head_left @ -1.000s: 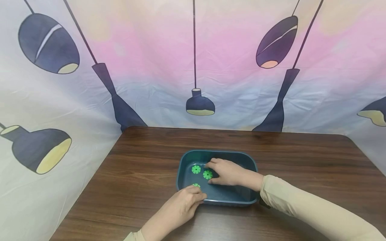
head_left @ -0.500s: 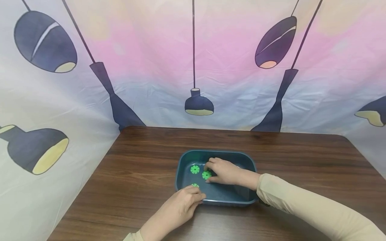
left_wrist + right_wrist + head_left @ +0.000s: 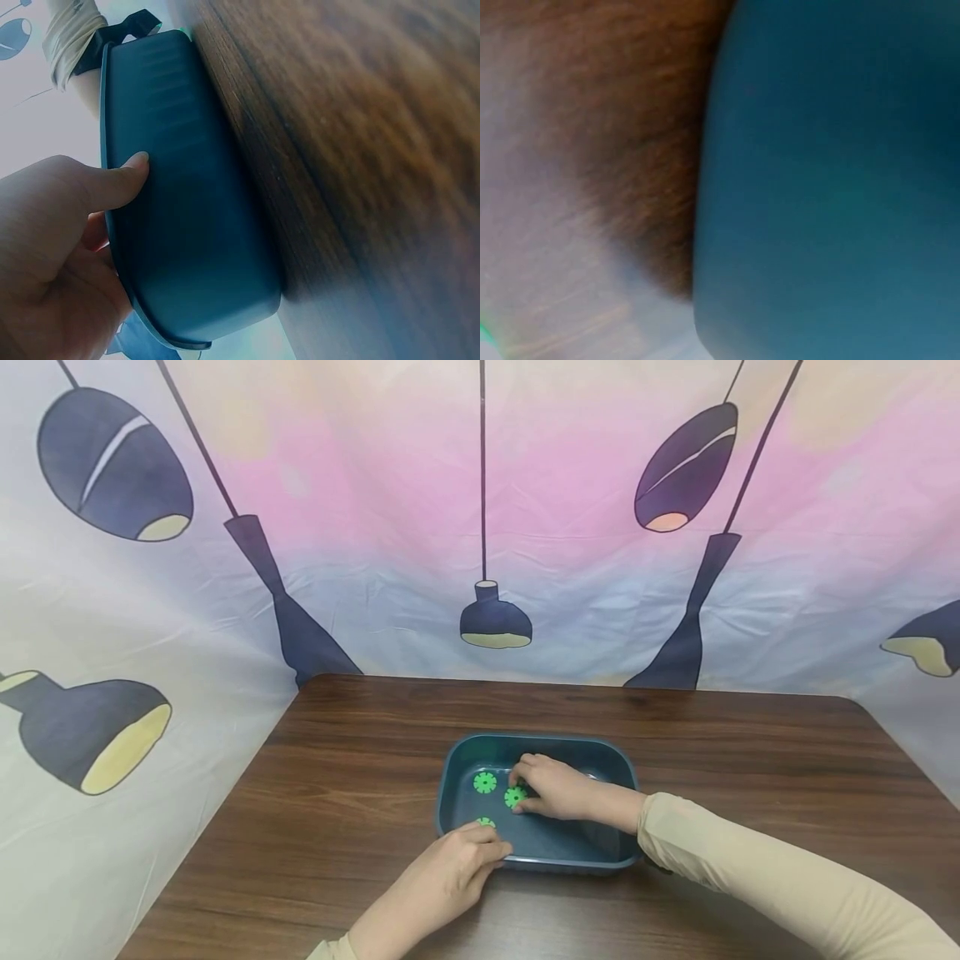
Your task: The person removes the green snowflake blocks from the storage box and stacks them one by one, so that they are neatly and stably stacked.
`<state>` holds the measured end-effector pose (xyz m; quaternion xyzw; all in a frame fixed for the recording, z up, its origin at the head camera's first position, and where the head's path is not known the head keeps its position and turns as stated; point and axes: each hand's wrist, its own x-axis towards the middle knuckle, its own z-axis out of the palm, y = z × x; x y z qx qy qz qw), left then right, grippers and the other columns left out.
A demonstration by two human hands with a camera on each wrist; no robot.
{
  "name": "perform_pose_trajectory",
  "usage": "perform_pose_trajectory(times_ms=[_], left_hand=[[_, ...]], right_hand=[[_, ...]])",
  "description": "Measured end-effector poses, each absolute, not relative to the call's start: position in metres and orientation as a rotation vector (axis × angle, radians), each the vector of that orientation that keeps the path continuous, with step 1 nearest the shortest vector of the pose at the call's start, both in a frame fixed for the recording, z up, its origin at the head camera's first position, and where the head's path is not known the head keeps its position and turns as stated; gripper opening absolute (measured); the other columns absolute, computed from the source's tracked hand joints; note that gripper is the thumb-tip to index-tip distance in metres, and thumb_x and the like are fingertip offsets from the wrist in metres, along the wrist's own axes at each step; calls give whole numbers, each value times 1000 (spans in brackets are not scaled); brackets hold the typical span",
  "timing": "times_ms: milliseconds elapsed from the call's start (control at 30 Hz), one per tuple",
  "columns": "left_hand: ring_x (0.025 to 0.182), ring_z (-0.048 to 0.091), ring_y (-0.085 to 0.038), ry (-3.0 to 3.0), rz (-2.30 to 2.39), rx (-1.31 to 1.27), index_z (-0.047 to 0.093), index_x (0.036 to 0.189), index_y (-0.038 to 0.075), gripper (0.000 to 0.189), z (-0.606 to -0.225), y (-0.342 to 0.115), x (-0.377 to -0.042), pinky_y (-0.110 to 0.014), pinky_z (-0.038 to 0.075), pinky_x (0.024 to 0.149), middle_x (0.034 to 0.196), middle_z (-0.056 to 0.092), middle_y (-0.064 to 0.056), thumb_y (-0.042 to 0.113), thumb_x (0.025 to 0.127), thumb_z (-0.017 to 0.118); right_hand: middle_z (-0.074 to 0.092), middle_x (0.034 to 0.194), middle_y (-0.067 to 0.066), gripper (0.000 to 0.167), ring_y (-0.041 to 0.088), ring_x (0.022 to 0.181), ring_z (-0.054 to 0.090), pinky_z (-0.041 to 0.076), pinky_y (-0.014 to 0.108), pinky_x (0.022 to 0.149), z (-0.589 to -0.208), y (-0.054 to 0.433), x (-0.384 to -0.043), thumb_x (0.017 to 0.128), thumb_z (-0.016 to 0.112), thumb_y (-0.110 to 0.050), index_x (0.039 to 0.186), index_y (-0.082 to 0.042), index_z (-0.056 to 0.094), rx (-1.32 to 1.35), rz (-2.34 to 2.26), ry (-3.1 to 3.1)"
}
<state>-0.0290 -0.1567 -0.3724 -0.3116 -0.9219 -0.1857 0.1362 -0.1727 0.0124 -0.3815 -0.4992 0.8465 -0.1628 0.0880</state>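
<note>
lying in tray [image 3: 558,843]: green discs [image 3: 485,782]

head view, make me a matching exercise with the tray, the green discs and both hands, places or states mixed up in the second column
1. tray
2. green discs
3. left hand
4. right hand

A. gripping the tray's near wall
B. at the disc nearest the tray's middle
C. standing on the brown table
D. notched, lying inside the tray

Pairs: 1-C, 2-D, 3-A, 4-B
</note>
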Motion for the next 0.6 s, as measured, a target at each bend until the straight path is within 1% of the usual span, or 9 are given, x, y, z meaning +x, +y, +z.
perform_pose_trajectory(times_ms=[167, 333, 600], left_hand=[[80, 57, -4, -2671, -541, -897, 73, 93, 7, 13, -372, -156, -29, -3, 45, 72, 82, 63, 5, 3, 83, 68], [80, 57, -3, -2673, -537, -898, 73, 94, 6, 12, -372, -156, -28, -3, 45, 71, 82, 63, 4, 3, 83, 68], [79, 56, -4, -2658, -523, -901, 73, 93, 7, 12, -372, -156, -28, -5, 46, 72, 81, 62, 5, 4, 83, 68]], right_hand=[[57, 98, 3, 31, 12, 85, 56, 52, 23, 72, -381, 12, -172, 87, 67, -23, 110, -3, 60, -1533, -467, 2489], [57, 101, 3, 29, 9, 85, 54, 51, 22, 72, -381, 13, -171, 89, 64, -20, 112, -3, 60, -1551, -434, 2478], [56, 99, 1, 32, 8, 80, 50, 49, 20, 68, -379, 16, -169, 87, 65, -23, 113, -5, 62, -1610, -305, 2504]])
